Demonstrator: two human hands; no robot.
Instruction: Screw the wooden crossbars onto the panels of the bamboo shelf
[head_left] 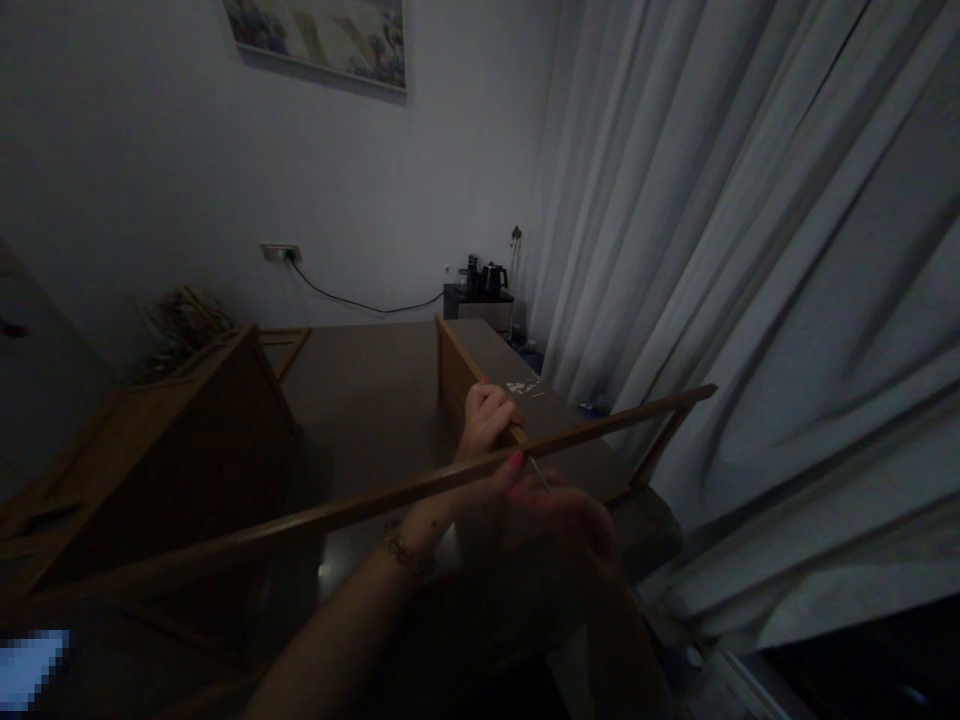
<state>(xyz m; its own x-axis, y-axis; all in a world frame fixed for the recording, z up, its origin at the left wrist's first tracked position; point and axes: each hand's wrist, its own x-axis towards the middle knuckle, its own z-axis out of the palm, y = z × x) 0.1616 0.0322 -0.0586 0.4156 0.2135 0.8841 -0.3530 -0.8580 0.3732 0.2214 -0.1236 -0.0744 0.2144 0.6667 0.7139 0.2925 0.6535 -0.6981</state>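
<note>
A long wooden rail (420, 485) runs slantwise across the view, over a table. An upright wooden board (457, 375) meets it near the middle. My left hand (487, 420) is closed around the board and rail where they join, its thumb on the near side and a bracelet at the wrist. Just right of that joint, my right hand (574, 515) has its fingers closed on a thin metal tool (538, 474). The tool's shaft points up at the rail; its other end is hidden in my dim, shadowed hand.
Small white pieces (523, 386) lie on the dark tabletop (360, 370) behind the board. A larger wooden frame (165, 430) stands at left. Pale curtains (675, 220) hang close on the right. A black kettle (493, 278) sits on a far cabinet.
</note>
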